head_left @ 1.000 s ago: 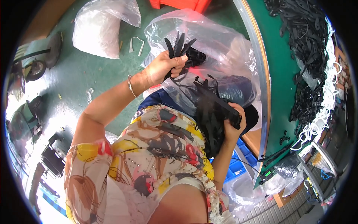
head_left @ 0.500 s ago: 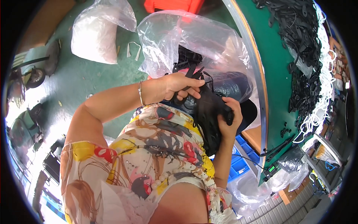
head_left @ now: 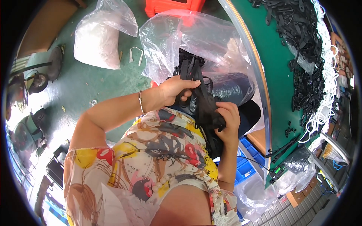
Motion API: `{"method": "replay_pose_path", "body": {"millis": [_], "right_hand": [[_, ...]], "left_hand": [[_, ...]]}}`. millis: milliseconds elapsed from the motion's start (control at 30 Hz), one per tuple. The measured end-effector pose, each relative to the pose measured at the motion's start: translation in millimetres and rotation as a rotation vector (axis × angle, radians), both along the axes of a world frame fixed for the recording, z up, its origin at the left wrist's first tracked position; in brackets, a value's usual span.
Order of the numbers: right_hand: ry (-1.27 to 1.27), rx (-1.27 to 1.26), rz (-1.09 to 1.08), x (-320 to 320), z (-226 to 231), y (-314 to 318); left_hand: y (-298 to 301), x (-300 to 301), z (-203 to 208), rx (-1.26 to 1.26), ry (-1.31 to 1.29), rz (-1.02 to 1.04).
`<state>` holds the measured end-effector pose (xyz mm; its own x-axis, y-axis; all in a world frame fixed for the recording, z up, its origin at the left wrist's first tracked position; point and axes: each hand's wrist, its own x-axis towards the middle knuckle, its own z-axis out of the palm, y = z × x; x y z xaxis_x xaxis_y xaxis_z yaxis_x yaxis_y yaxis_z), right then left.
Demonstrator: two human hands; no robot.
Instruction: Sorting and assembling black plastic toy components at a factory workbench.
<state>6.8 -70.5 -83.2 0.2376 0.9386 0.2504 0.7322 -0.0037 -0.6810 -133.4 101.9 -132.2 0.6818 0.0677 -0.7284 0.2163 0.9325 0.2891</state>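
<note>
A bunch of black straps (head_left: 205, 109) with small dark fittings lies across my lap. My left hand (head_left: 176, 90), with a bracelet on its wrist, is closed around the straps, the thumb pressed along the top. Close by on the right, my right hand (head_left: 228, 119) grips the lower part of the same bunch with bent fingers. Just beyond my left hand, more black straps (head_left: 187, 56) show at the mouth of a clear plastic bag (head_left: 160, 41). The bag spreads over my knees, and its film partly covers a dark trouser leg. Finger ends on the straps are partly hidden.
To the right, a green-topped table (head_left: 277, 94) bears a heap of black straps (head_left: 301, 22) and white cords (head_left: 316, 116). A filled white bag (head_left: 98, 47) and a red plastic stool (head_left: 173, 5) stand on the floor. Blue trays (head_left: 245, 171) sit beside the table's edge.
My left hand has moved slightly left and down. The right hand has shifted a little left and down with its part of the straps, and the strap ends now lie toward the bag.
</note>
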Motion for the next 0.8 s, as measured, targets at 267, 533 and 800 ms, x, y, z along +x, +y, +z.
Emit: {"method": "replay_pose_path", "body": {"millis": [267,533,800], "right_hand": [[-0.013,-0.067,0.028,-3,7,-1],[0.003,-0.230,-0.009,6,20,-2],[0.046,-0.363,-0.134,25,27,-1]], "left_hand": [[2,-14,7,0.059,-0.137,0.027],[4,-18,25,0.315,-0.199,0.056],[0,-22,27,0.317,-0.259,0.101]]}}
